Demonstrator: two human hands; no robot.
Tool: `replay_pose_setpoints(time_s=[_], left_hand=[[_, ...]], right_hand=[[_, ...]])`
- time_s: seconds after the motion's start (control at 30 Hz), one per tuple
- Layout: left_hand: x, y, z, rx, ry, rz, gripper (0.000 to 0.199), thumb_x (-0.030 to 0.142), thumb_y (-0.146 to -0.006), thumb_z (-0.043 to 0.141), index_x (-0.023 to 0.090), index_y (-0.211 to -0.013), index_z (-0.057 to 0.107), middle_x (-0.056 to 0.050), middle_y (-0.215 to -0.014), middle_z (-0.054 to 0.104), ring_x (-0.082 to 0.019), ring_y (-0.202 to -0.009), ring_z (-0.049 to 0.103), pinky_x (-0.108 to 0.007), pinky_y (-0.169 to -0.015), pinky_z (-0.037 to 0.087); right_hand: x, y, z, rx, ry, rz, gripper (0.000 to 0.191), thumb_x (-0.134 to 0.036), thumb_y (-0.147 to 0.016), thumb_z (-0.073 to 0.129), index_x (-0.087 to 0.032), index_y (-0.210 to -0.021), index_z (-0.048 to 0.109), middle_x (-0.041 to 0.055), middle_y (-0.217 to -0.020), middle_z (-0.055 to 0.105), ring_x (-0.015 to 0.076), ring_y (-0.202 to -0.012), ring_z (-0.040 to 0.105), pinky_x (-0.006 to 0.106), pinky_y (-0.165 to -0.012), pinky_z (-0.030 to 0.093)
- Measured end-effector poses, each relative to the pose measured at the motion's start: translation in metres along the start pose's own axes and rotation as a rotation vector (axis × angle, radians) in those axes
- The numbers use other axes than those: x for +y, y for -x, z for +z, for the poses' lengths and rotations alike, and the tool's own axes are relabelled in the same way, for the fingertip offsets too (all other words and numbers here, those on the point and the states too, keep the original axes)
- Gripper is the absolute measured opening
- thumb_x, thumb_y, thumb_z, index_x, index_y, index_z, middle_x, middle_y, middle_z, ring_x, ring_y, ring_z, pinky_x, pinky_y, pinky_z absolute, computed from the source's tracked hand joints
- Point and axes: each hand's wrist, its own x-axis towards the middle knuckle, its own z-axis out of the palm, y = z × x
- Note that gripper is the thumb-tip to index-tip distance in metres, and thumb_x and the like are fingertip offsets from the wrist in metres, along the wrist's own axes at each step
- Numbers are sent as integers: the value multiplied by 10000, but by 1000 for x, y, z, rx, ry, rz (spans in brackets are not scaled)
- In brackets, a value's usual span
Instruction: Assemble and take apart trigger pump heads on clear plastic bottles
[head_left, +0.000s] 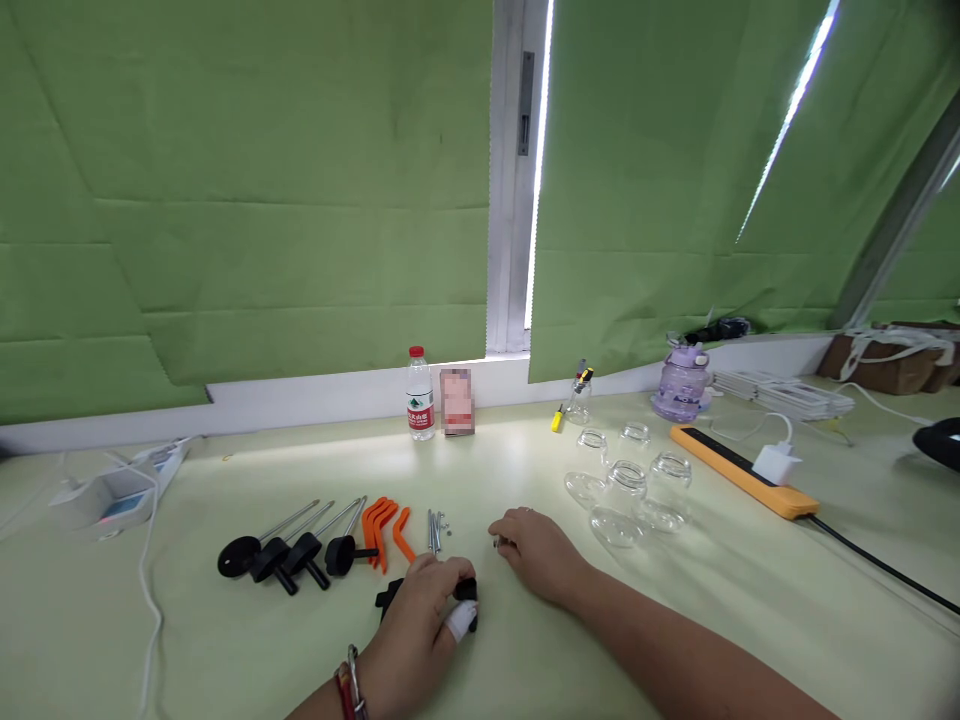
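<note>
My left hand, with a white wrap on its thumb, is closed around a black plastic part; the hand covers most of it. To its right, my right hand is closed in a pinch near the table surface. A small shiny metal piece shows at its fingertips, too small to tell its kind. Just beyond the left hand lie several screws and tiny nuts. Beside them are several bent orange plastic pieces. Farther left, black round parts with metal rods lie in a row.
Several clear glass jars stand at the right, near an orange power strip with a white charger. Along the back are a water bottle, a pink box and a purple jug. A white cable runs down the left.
</note>
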Motion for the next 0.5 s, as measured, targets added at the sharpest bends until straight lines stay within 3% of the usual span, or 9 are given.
replay_pose_setpoints(time_s=[0.1,0.2,0.3,0.5], left_hand=[[-1,0,0,-2,13,2,132,167,-842,448,212,-930,536,-33,-887,568,-202,-867,481,-314,-778,412],[-2,0,0,2,19,4,130,167,-836,451,208,-919,542,-36,-871,569,-201,-855,487,-313,-770,417],[-3,0,1,20,30,8,137,170,-832,456,207,-925,550,-42,-877,574,-203,-856,495,-317,-775,423],[-4,0,3,25,45,26,141,168,-826,468,208,-930,554,-42,-882,583,-201,-858,508,-320,-783,431]], right_hand=[[-3,0,-1,-38,62,-21,255,-83,-767,489,-201,-879,687,61,-831,657,218,-817,593,306,-700,415],[-5,1,-3,-16,10,-51,278,-81,-780,480,-200,-946,669,60,-869,659,209,-827,596,305,-718,423],[-6,3,-8,76,-157,-112,284,-105,-829,453,-206,-1028,630,59,-919,650,188,-845,590,305,-748,444],[-22,10,-21,227,-591,-244,160,-189,-879,464,-206,-972,593,32,-853,599,135,-741,583,274,-703,487]])
